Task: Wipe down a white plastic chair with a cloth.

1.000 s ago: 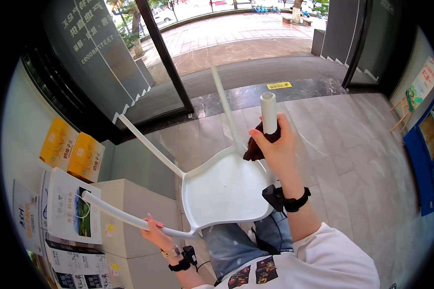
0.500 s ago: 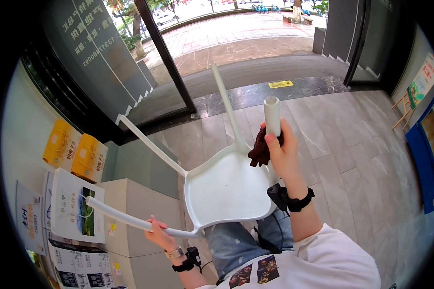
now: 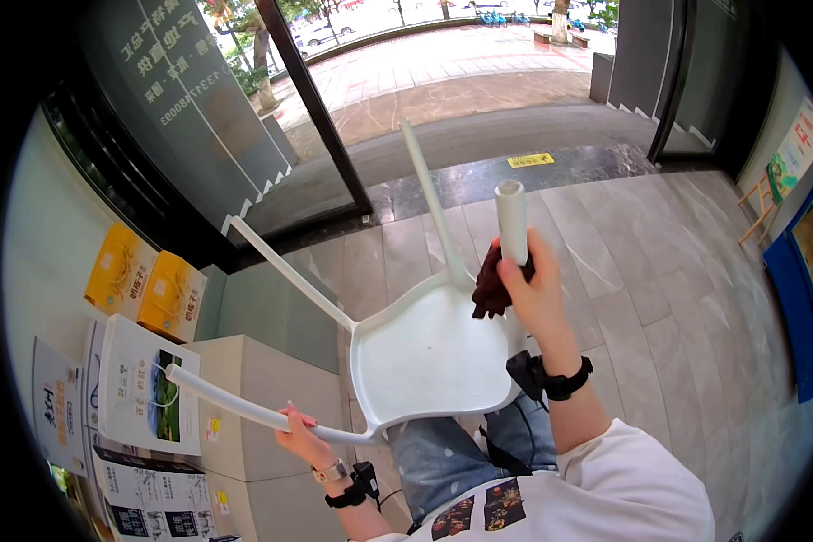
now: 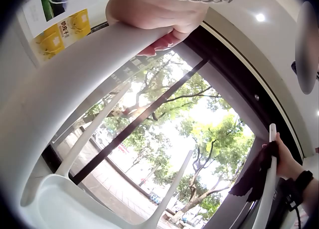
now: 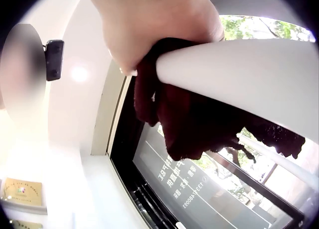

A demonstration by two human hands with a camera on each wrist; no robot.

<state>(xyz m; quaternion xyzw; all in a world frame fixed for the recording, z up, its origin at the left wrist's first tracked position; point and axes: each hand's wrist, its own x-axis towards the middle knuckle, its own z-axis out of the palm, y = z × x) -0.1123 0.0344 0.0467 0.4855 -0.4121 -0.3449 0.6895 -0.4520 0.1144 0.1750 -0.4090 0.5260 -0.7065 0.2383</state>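
A white plastic chair [image 3: 429, 352] rests against the person's lap, its legs pointing up and outward. The left hand [image 3: 303, 440] grips the near left leg [image 3: 235, 406] close to the seat, and the left wrist view shows its fingers curled round that leg. On the near right leg [image 3: 511, 217], the right hand [image 3: 540, 287] holds a dark maroon cloth [image 3: 490, 287] wrapped about it, below the leg's tip. Loose folds of the cloth [image 5: 184, 124] hang under the leg in the right wrist view. Two other legs reach away toward the doorway.
Yellow gift boxes [image 3: 167, 294] and a white box [image 3: 149, 388] stand at the left beside a pale cabinet [image 3: 262, 388]. Ahead is a glass door [image 3: 208, 108] with a yellow floor sticker [image 3: 530, 161] at the threshold. A blue stand [image 3: 797, 316] is at the right.
The right hand and cloth have slid slightly down the near right leg, baring more of its tip. The left hand keeps its grip on its leg.
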